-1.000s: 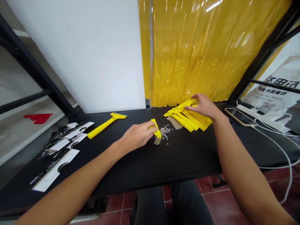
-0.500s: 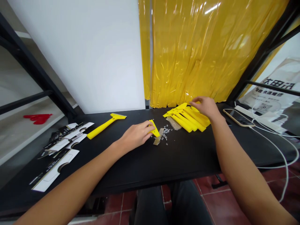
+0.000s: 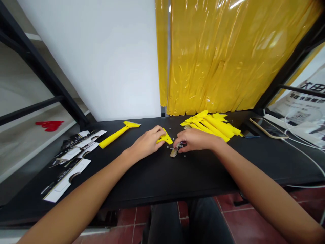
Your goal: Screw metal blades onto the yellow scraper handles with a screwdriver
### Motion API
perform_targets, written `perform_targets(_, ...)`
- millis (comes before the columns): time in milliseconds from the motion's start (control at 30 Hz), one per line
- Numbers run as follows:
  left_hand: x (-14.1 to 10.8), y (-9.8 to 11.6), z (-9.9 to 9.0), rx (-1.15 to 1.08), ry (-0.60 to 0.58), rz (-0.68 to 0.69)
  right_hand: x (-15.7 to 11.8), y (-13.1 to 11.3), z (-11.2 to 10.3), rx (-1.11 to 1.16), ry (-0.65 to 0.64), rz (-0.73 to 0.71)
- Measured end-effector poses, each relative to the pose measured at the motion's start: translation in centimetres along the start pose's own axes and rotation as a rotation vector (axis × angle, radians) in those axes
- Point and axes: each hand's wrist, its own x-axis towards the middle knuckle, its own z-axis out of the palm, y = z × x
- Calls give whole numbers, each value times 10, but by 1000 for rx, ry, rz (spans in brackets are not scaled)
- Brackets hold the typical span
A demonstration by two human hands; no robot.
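Fingers of my left hand (image 3: 148, 140) are closed on a yellow scraper head (image 3: 166, 137) at the middle of the black table. Just right of it, my right hand (image 3: 194, 139) reaches down with its fingers pressed together over small metal screws and nuts (image 3: 185, 156); what they hold is too small to name. A brownish flat strip (image 3: 173, 153) lies below these fingertips. Behind my right hand is a pile of yellow scraper parts (image 3: 218, 125). One whole yellow scraper (image 3: 114, 136) rests to the left of my left hand.
Printed white and black cards (image 3: 67, 179) are heaped on the table's left side. At the right lie a phone (image 3: 268, 128), a dark flat object (image 3: 250, 131) and white cables (image 3: 303, 152). A white panel and yellow plastic strips stand behind; black frame posts flank the table.
My right hand has moved from the back of the yellow pile down and left to the small screws. The view has shifted slightly. My left hand still grips the scraper head.
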Motion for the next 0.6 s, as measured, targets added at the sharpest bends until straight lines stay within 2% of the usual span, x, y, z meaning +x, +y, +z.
perform_targets(233, 1, -3, -1, 16, 24, 1, 2, -10, -2, -99, 81, -37)
perform_targets(367, 1, -4, -4, 18, 44, 2, 0, -7, -5, -194, 275, 11)
perform_targets(433, 1, -5, -4, 15, 60, 2, -4, 0, -10, -211, 412, 103)
perform_targets(500, 1, -6, -4, 11, 77, 4, -9, 12, -15, -234, 506, 260)
perform_targets(533, 1, -6, -3, 10, 85, 5, -11, 18, -16, -246, 515, 352)
perform_targets(600, 1, -7, -3, 11, 99, 3, -14, 32, -16, -250, 443, 524)
